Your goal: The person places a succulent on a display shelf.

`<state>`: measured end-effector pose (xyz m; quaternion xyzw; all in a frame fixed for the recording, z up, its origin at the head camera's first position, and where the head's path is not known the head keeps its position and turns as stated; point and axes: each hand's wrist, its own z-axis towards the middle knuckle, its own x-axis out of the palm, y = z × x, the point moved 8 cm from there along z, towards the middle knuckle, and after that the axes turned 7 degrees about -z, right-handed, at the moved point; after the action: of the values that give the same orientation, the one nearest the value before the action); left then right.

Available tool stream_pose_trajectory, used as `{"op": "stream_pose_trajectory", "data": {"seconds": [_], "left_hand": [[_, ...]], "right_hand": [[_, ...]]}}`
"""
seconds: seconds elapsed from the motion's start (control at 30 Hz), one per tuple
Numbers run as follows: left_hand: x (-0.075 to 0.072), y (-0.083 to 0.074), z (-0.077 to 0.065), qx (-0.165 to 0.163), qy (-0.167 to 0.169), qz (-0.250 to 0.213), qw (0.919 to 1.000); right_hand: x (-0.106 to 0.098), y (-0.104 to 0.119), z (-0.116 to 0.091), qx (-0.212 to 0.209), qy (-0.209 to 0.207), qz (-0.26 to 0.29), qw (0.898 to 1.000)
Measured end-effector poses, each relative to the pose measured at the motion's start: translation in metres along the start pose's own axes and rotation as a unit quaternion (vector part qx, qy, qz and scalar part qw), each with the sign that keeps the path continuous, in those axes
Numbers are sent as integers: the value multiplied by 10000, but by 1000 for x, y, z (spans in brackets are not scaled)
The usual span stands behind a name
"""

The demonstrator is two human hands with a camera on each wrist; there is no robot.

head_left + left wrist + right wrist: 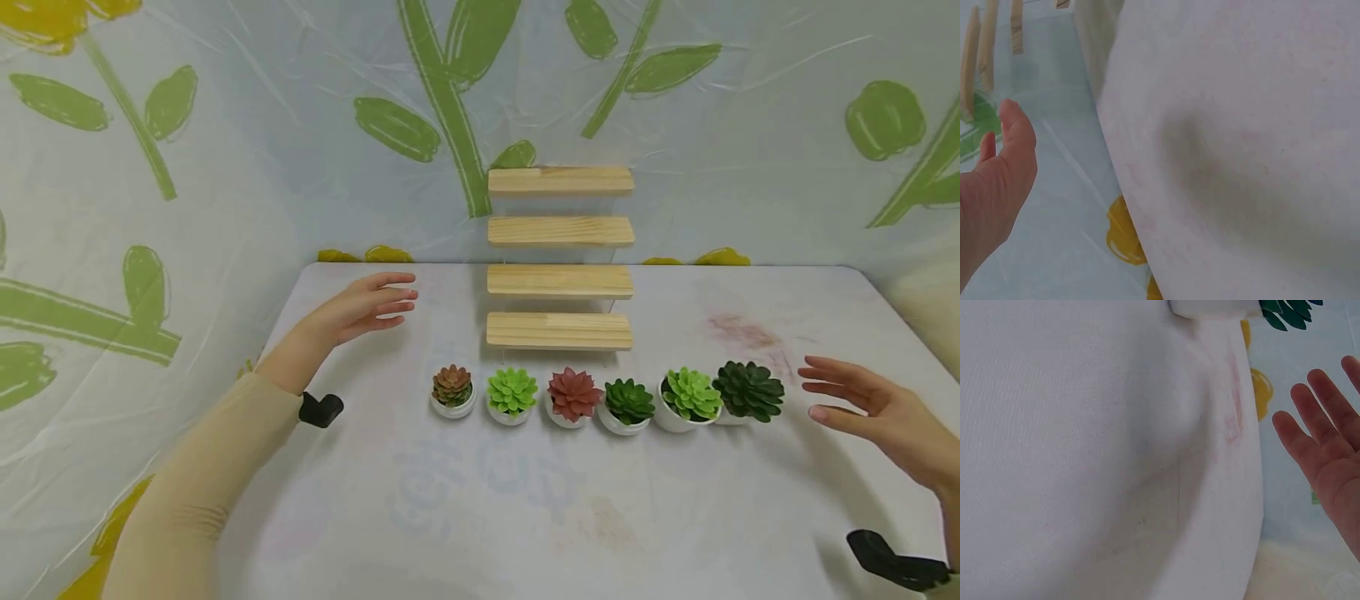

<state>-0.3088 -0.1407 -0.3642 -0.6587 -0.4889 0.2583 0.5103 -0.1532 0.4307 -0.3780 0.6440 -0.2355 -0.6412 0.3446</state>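
My left hand (360,310) hovers over the left back of the table, its fingers loosely extended and holding nothing. At the right, my right hand (877,412) is raised with fingers apart, a little right of a dark green potted succulent (748,390). Leftward from that plant runs a row of white-potted succulents: a bright green one (692,395), a smaller dark green one (628,402), a red one (574,395), a light green one (512,392) and a brownish one (452,387). Behind them stands a stepped rack with wooden shelves (559,332).
The white table (510,533) bears faint printed marks and reddish stains. A leaf-patterned sheet (300,167) hangs behind it and at the left. Black straps (321,410) sit at both wrists.
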Motion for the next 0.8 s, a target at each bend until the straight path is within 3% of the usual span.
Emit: {"op": "stream_pose_trajectory", "data": {"seconds": [0.4,0.57,0.8], "left_hand": [[33,-5,42,-369,-110,-228,9990],[44,-9,54,-404,-143,-76,9991],[64,-7,68,-505,87,29,9987]], "right_hand": [[23,-11,5,-31,536,-33,9986],[27,-14,7,108,609,-66,9981],[36,-16,8,315,803,-59,9963]]}}
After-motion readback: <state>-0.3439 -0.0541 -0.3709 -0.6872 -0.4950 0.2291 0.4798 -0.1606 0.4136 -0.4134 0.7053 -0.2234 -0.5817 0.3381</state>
